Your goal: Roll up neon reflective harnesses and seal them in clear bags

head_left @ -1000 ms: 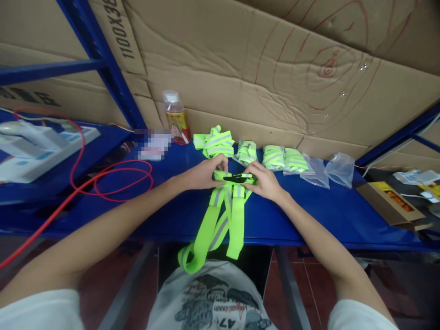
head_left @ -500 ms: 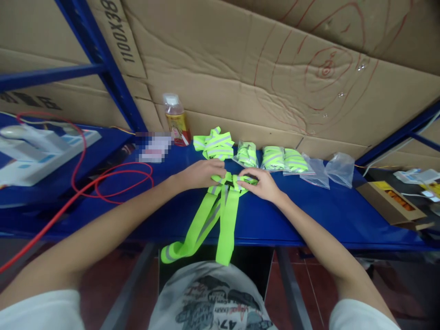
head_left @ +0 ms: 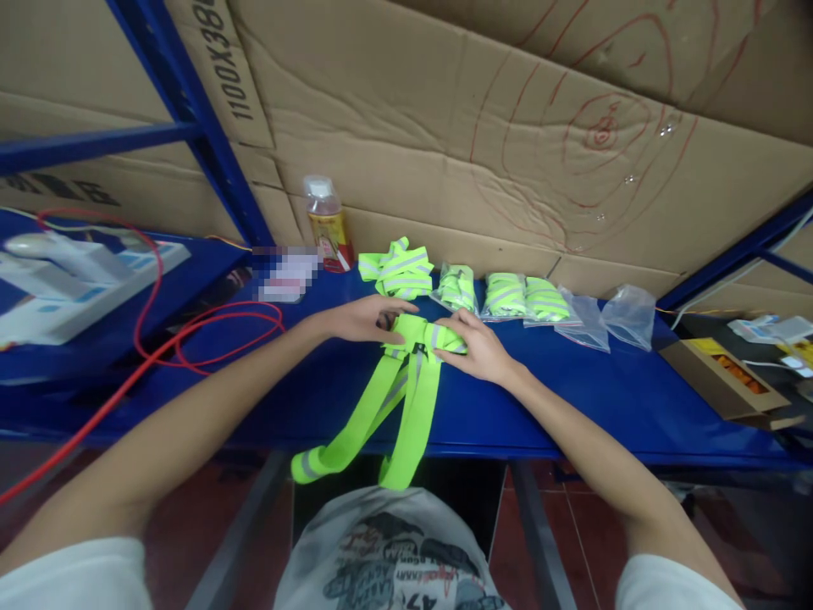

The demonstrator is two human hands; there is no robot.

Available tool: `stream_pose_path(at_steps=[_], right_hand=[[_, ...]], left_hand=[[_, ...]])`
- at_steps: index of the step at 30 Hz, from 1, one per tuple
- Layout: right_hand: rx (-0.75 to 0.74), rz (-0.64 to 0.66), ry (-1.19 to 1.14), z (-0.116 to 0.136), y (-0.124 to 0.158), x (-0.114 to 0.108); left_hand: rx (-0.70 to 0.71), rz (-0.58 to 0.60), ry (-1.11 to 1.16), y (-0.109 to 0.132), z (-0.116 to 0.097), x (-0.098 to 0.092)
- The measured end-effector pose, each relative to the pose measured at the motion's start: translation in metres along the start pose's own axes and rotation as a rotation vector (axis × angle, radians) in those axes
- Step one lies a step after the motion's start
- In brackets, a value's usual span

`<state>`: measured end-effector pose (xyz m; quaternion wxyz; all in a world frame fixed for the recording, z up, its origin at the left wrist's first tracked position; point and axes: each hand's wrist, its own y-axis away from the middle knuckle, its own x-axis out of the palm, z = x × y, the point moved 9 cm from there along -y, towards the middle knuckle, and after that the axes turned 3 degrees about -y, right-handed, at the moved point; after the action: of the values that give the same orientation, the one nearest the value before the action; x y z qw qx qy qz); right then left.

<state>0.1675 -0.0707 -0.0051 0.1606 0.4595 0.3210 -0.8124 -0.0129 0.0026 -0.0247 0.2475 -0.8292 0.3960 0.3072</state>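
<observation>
A neon yellow-green reflective strap harness lies on the blue table, its long loops hanging over the front edge. My left hand pinches the folded top of the harness from the left. From the right, my right hand presses and grips the same folded part. Both hands meet at the fold near the table's middle.
Behind my hands lie a loose folded harness, bagged harnesses and empty clear bags. A drink bottle stands against the cardboard wall. A red cable loops at left; a cardboard box sits at right.
The harness top has been folded over into a tighter bundle, hiding the black buckle. The hanging loops have swung left and risen a little. Both hands stayed at the fold.
</observation>
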Motion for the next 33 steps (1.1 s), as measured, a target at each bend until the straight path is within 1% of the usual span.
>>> stream_pose_path(at_steps=[1,3,4,6,9,12,14,16,18,21,23,25,27,29,31,33], right_hand=[[-0.027,-0.025,0.040,0.002,0.001,-0.002],[-0.067,-0.043,0.110,0.007,0.003,-0.006],[-0.085,-0.037,0.125,0.010,0.004,-0.008],[-0.107,-0.012,0.099,0.015,0.005,-0.010],[-0.070,0.001,0.022,0.013,0.005,-0.014],[-0.024,0.021,0.032,0.002,0.004,-0.009],[-0.045,0.070,0.051,-0.003,0.004,0.000],[-0.070,0.110,0.080,-0.006,0.005,0.007],[-0.080,0.118,0.127,-0.007,0.007,0.008],[-0.100,0.116,0.128,-0.004,0.007,0.003],[-0.129,0.111,0.028,-0.001,0.006,-0.002],[-0.146,0.095,-0.137,0.001,0.004,-0.006],[-0.127,0.058,-0.286,-0.003,0.002,-0.008],[-0.063,0.008,-0.355,-0.011,0.001,-0.008],[0.011,-0.028,-0.365,-0.019,0.000,-0.005],[0.040,0.005,-0.376,-0.022,0.000,0.000]], left_hand=[[0.011,-0.025,-0.027,0.000,-0.005,0.000],[0.057,-0.123,-0.129,0.001,-0.018,-0.005],[0.094,-0.169,-0.193,0.001,-0.026,-0.006],[0.166,-0.224,-0.330,0.003,-0.041,-0.005],[0.188,-0.238,-0.497,0.004,-0.048,0.001],[0.155,-0.187,-0.580,0.005,-0.047,0.003],[0.153,-0.123,-0.538,0.006,-0.048,0.001],[0.173,-0.060,-0.421,0.008,-0.050,-0.002],[0.185,-0.016,-0.295,0.009,-0.050,-0.006],[0.131,-0.025,-0.208,0.007,-0.039,-0.009],[0.063,-0.038,-0.178,0.005,-0.028,-0.007],[0.009,-0.046,-0.119,0.004,-0.019,-0.004],[-0.007,-0.048,-0.057,0.004,-0.017,0.000],[0.014,-0.055,-0.063,0.004,-0.021,0.003],[0.056,-0.071,-0.166,0.006,-0.032,0.003],[0.100,-0.115,-0.310,0.007,-0.045,0.003]])
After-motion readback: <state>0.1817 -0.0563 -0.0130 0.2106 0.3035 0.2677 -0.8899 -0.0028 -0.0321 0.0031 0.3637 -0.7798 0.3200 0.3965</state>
